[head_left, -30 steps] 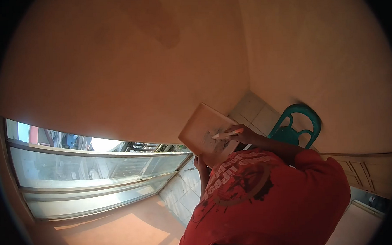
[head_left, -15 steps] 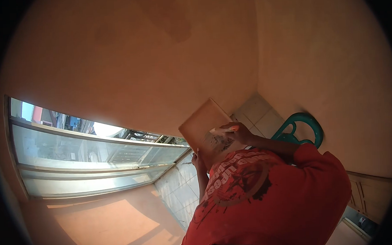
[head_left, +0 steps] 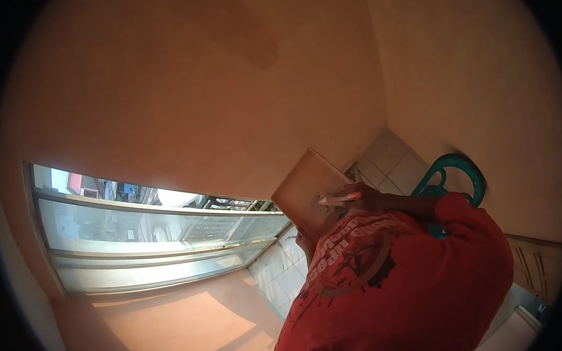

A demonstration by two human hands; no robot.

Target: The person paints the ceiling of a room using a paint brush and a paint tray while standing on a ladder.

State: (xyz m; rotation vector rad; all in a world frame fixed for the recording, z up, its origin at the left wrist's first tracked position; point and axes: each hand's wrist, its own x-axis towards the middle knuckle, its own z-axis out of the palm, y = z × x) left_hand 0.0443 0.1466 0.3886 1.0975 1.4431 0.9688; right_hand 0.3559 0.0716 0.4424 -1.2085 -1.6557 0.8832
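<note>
A flat brown board [head_left: 306, 182] with a thin edge is tilted in front of my red shirt. Its lower part carries a dark, smudged patch. My left hand [head_left: 305, 242] grips the board's lower left edge, partly hidden by the board and the shirt. In my right hand [head_left: 366, 197] is a pale brush [head_left: 336, 200] with an orange part near the fingers. The brush lies over the dark patch, its pale end pointing left.
A green plastic chair [head_left: 475, 176] stands to the right, near the wall corner. Louvred window panes [head_left: 145, 235] slope across the left, with sunlight on the orange surface below. Pale floor tiles [head_left: 380, 158] show behind the board. An orange-brown wall [head_left: 195, 85] rises ahead.
The whole view has shifted, so board, hands and chair appear farther right. My right hand and the brush sit slightly lower on the board. Less of my left hand shows.
</note>
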